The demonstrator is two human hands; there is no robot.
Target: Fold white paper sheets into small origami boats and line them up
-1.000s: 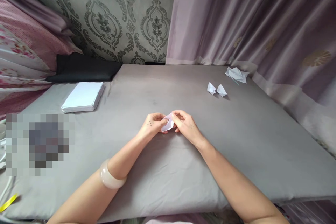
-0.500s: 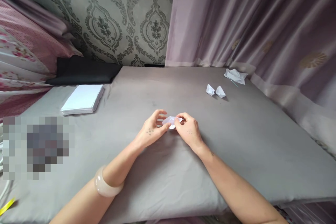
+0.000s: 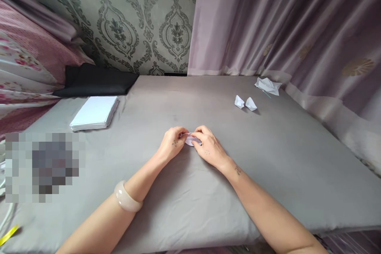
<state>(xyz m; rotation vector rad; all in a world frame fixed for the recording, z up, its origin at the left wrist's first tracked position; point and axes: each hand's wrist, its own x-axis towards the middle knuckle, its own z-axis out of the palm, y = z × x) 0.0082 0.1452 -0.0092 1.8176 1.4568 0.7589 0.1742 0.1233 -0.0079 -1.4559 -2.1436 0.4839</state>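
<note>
A small piece of folded white paper [image 3: 190,140] is between my hands over the middle of the grey-covered table [image 3: 143,115]. My left hand [image 3: 174,142] pinches its left end with thumb and fingers together. On the other side, my right hand [image 3: 206,145] grips the paper's right part, thumb at the near edge and fingers over the far edge. My fingers cover both ends, so its full shape is hidden. Two small folded paper boats [image 3: 239,102] stand side by side beyond my right hand.
A stack of white paper [image 3: 93,113] lies at the left, with a black cloth-like item [image 3: 98,81] behind it. More folded white paper [image 3: 268,86] rests at the back right near the curtain [image 3: 238,20]. A yellow strip [image 3: 8,236] is at the lower left; a blurred patch hides something above it.
My left hand has closed from spread fingers into a pinch on the paper. The right hand has shifted slightly left and turned, its fingers now over the paper's far edge.
</note>
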